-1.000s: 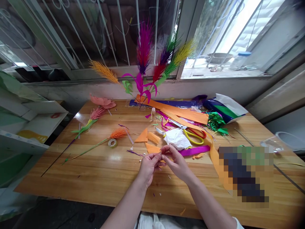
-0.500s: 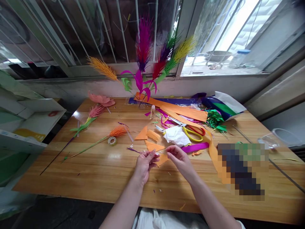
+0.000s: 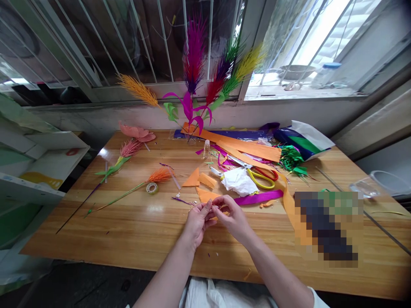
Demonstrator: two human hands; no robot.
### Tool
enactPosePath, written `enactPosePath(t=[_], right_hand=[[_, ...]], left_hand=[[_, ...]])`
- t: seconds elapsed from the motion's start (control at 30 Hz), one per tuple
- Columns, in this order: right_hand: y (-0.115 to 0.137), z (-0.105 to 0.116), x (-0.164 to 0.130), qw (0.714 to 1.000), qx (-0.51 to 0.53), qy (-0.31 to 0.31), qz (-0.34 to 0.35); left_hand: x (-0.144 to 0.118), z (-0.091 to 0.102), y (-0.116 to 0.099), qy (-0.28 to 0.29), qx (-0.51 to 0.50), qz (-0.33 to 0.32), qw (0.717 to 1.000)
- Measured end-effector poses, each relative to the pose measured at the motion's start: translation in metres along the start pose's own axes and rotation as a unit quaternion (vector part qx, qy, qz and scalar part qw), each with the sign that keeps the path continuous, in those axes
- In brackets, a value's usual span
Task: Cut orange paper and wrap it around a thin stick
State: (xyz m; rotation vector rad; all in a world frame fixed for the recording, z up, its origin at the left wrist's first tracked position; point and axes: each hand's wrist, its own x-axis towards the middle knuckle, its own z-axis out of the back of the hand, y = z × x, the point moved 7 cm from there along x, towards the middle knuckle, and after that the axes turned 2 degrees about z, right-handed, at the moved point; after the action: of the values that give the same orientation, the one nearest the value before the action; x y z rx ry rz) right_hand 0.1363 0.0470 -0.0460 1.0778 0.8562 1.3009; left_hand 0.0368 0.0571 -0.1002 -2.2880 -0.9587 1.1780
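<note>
The orange paper piece [image 3: 215,210] sits pinched between my two hands just above the wooden table [image 3: 135,231], near its front-middle, with most of the sheet hidden behind my fingers. My left hand [image 3: 197,222] has thumb and forefinger closed on its left edge, the other fingers loosely curled. My right hand [image 3: 233,218] is closed on the opposite side, fingertips meeting the left hand's almost tip to tip.

I judge this scrap to be very light, thin and soft: it will flex, crease or tear if I squeeze or pull hard. A fingertip pinch at the edges looks to me like the right hold, with light pressure and both hands close together so the sheet does not buckle between them. It should not be slippery, but a small scrap like this could easily flutter away if released.

Just beyond my hands lie more orange paper offcuts [image 3: 205,194], a crumpled white paper [image 3: 237,182] and a purple paper strip [image 3: 260,197]. Yellow-handled scissors [image 3: 257,177] rest behind the white paper. To the left lie an orange paper flower on a green stem [image 3: 154,177] and, touching or just beside it, a small roll of tape [image 3: 152,188]. At the back stands a bunch of coloured paper plumes [image 3: 205,81].
</note>
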Motion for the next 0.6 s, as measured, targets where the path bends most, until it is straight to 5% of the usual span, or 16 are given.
enactPosePath(t=[0.17,0.4,0.6], right_hand=[[-0.006,0.000,0.002,1.000,-0.012,-0.014,-0.007],[-0.007,0.006,0.003,0.999,0.022,-0.018,-0.020],[-0.025,0.056,0.009,0.994,0.036,-0.103,-0.033]], left_hand=[[-0.005,-0.006,-0.007,0.030,0.015,-0.013,0.999],[-0.005,0.000,-0.015,-0.047,0.086,-0.044,0.994],[-0.005,0.004,-0.020,-0.082,0.102,-0.067,0.989]])
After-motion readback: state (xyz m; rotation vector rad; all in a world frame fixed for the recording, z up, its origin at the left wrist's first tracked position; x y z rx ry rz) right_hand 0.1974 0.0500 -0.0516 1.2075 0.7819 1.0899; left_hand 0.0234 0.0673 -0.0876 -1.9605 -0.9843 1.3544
